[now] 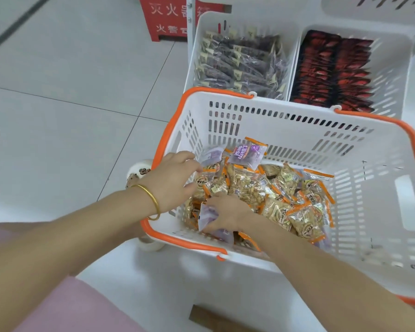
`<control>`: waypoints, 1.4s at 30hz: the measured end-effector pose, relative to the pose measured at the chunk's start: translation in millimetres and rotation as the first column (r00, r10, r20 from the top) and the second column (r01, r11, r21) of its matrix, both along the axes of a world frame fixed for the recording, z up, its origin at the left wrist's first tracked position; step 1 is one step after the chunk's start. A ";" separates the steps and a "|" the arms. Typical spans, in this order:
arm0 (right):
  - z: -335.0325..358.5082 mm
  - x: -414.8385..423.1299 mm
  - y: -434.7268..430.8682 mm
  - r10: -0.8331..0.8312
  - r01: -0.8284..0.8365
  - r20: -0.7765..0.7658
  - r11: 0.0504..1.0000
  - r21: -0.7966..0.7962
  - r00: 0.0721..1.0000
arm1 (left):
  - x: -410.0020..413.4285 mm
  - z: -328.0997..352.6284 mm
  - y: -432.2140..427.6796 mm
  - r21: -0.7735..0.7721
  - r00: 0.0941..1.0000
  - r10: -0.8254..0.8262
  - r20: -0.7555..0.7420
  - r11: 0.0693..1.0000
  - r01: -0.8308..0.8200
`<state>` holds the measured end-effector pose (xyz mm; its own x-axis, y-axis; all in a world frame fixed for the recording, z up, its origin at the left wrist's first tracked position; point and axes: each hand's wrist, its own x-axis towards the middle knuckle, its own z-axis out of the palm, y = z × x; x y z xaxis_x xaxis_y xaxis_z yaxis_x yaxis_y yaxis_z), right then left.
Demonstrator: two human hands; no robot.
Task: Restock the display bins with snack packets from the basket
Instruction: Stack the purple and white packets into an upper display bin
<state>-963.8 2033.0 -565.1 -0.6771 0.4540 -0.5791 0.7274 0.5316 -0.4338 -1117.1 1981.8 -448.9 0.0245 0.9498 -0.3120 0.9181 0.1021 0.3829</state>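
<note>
A white basket [285, 111] with an orange rim stands in front of me, its bottom covered with several orange-gold snack packets [276, 195] and a few purple packets [247, 154]. My left hand [175, 180], a gold bangle on the wrist, reaches over the basket's left rim and pinches a purple packet [211, 155] at its corner. My right hand [225, 214] is down in the basket near its front wall, fingers curled round another purple packet [207, 218]. Behind the basket stand two white display bins: one with dark purple packets [242, 61], one with red packets [333, 70].
A red stand [165, 17] with white characters sits on the tiled floor at the back left. A white roll of tape [151, 243] lies by the basket's left front corner. Another white bin [374, 8] shows at the top right. Pink cloth covers my lap at bottom left.
</note>
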 end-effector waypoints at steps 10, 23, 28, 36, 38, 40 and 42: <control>85.6 50.2 32.4 -0.749 0.333 -0.350 0.592 -0.733 0.562 | 31.2 20.6 13.8 -0.218 0.828 0.212 0.519 0.970 -0.112; 221.7 112.4 85.4 -0.883 0.416 -0.376 0.465 -0.782 0.281 | 85.7 101.2 91.5 0.029 0.623 0.246 0.742 0.917 -0.397; 259.6 146.6 98.9 -0.815 0.447 -0.394 0.567 -0.692 0.425 | 87.1 123.9 109.4 -0.032 0.604 0.219 0.766 0.952 -0.305; 262.3 162.0 112.1 -0.731 0.611 -0.372 0.683 -0.401 0.573 | 114.2 118.0 136.4 0.010 0.645 0.091 0.759 0.989 -0.151; 264.5 164.3 115.3 -0.737 0.625 -0.391 0.676 -0.390 0.552 | 114.9 117.6 140.5 -0.022 0.610 0.092 0.787 0.992 -0.122; 265.0 166.2 117.6 -0.742 0.638 -0.406 0.668 -0.384 0.533 | 117.6 120.1 140.3 -0.045 0.515 0.090 0.853 0.994 -0.101; 264.8 167.6 120.7 -0.747 0.655 -0.415 0.660 -0.367 0.520 | 120.7 122.7 139.2 -0.068 0.444 0.107 0.889 0.992 -0.103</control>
